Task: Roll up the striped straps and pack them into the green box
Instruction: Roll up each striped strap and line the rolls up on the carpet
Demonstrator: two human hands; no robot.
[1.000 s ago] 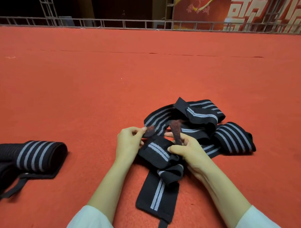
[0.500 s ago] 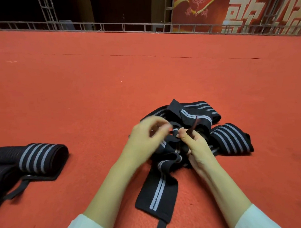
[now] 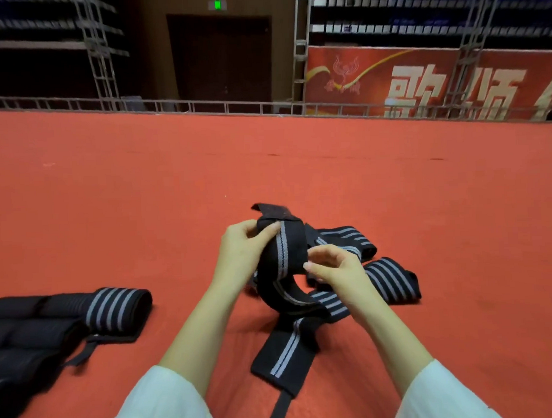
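One black, grey-striped elastic strap (image 3: 282, 255) stands lengthwise up-frame at centre, left hand (image 3: 239, 257) gripping its top, right hand (image 3: 336, 266) pinching its right edge, tail trailing onto the red carpet (image 3: 112, 214) below.

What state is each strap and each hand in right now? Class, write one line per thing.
Black two-striped elastic strap: held up, part looped, tail on the red carpet.
Left hand: grips the strap's top.
Right hand: pinches its side.
Black four-striped straps behind: loose, heaped.
Four-striped strap at left: wound up, lying flat.
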